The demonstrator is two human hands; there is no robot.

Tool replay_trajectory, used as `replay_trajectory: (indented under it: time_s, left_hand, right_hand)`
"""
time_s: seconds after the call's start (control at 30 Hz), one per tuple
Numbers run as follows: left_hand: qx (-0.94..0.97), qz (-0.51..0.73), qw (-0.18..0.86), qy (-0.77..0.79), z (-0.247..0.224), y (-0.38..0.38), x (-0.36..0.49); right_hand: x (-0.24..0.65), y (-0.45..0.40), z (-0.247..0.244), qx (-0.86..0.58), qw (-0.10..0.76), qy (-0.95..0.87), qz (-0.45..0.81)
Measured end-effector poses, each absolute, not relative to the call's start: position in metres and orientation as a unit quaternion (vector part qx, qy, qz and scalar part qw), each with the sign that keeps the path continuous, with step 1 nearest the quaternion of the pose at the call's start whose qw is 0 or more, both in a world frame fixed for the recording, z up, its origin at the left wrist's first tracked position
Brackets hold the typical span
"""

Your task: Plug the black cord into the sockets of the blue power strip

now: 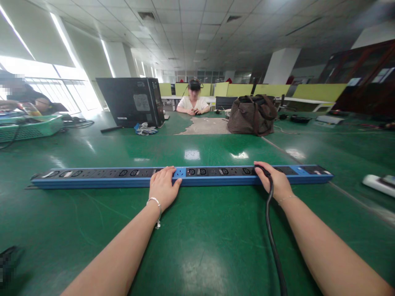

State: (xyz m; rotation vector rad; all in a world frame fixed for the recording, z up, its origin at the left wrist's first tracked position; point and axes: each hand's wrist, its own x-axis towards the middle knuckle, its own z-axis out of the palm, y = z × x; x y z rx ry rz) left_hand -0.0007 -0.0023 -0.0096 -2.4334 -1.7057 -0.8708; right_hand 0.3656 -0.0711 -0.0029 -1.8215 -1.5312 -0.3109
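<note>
A long blue and black power strip lies across the green table in front of me, with several sockets along its top. My left hand rests on the strip left of its middle, next to a blue socket, its fingers over the far edge and its thumb on the front side. My right hand grips the plug end of a black cable at a socket right of the middle. How far the plug sits in the socket is hidden by the fingers. The cable runs down toward me between my arms.
On the green table stand a black computer case, gloves, a brown bag and a green basket. A white device lies right. One person sits opposite, another at far left.
</note>
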Motion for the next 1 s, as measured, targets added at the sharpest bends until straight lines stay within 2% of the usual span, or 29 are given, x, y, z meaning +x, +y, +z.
replay_trajectory:
  time_s: [0.33, 0.53, 1.0]
  left_hand:
    - [-0.786, -0.28, 0.023, -0.551, -0.009, -0.003, -0.001]
    - [-0.786, -0.283, 0.028, -0.549, -0.008, -0.004, 0.0]
    - [-0.786, -0.274, 0.034, -0.553, -0.01, -0.003, -0.001]
  right_hand:
    - [0.368, -0.064, 0.007, -0.739, 0.329, -0.583, -0.075]
    - [0.362, -0.07, 0.001, -0.726, 0.35, -0.582, -0.111]
    - [0.358, -0.07, 0.014, -0.772, 0.287, -0.564, -0.063]
